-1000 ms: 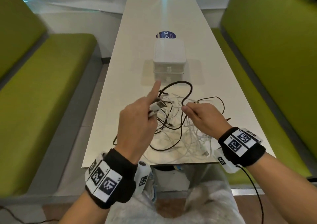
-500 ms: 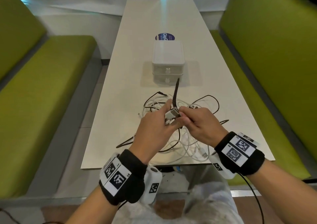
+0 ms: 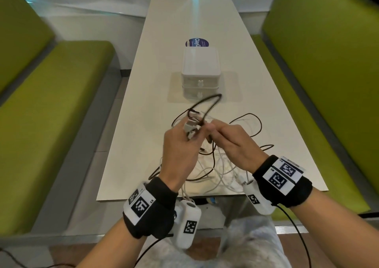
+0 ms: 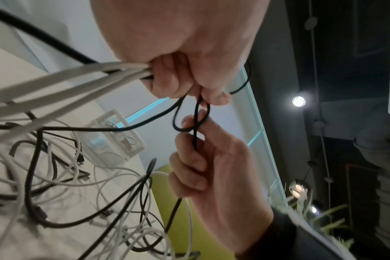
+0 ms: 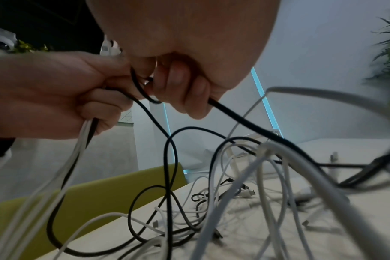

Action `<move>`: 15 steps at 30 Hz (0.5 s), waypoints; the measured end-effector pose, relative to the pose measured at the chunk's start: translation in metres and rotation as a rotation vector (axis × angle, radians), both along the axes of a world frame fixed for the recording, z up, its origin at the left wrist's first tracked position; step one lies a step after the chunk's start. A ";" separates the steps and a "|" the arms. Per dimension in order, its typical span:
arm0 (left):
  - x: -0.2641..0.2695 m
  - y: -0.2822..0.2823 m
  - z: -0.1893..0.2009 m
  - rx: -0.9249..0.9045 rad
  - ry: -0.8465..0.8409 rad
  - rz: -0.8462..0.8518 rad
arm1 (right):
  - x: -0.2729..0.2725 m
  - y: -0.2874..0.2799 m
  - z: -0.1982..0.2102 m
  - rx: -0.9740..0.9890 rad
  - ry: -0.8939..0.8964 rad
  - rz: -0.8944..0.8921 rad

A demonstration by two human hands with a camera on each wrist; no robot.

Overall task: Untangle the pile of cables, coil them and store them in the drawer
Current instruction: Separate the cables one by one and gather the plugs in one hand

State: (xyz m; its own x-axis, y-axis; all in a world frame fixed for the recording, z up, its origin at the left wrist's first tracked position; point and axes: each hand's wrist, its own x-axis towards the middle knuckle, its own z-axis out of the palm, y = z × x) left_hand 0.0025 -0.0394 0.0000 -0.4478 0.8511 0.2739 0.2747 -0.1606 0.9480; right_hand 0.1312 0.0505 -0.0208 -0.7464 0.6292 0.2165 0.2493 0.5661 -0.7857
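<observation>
A tangle of white and black cables (image 3: 217, 165) lies on the near end of the white table (image 3: 143, 136). Both hands are raised together above the tangle. My left hand (image 3: 189, 133) grips a bunch of white cables (image 4: 67, 79) with a pale plug sticking out past the knuckles, and a black cable (image 4: 145, 124) too. My right hand (image 3: 207, 128) pinches that black cable between thumb and forefinger right beside the left fingertips. A loop of the black cable (image 3: 207, 105) arcs up toward the white two-drawer box (image 3: 201, 70), whose drawers are closed.
The drawer box stands mid-table, just beyond the tangle, with a round blue sticker (image 3: 198, 42) behind it. Green bench seats (image 3: 51, 103) flank the table on both sides. Some cable strands hang over the table's near edge (image 3: 205, 197).
The hands have come together above the pile, the right one now pinching the black cable at the left fingertips. The narrow upright black loop has widened and leaned toward the drawer box.
</observation>
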 end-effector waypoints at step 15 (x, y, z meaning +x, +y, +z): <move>-0.059 -0.011 0.066 0.385 0.088 0.240 | 0.022 0.008 -0.020 0.147 -0.148 -0.091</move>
State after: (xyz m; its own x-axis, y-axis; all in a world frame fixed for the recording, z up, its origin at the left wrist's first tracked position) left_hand -0.0566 -0.0503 0.0660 -0.5806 0.5550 0.5958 0.4243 -0.4183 0.8031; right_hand 0.1528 0.0586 -0.0413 -0.7188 0.6649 0.2028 0.4109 0.6417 -0.6476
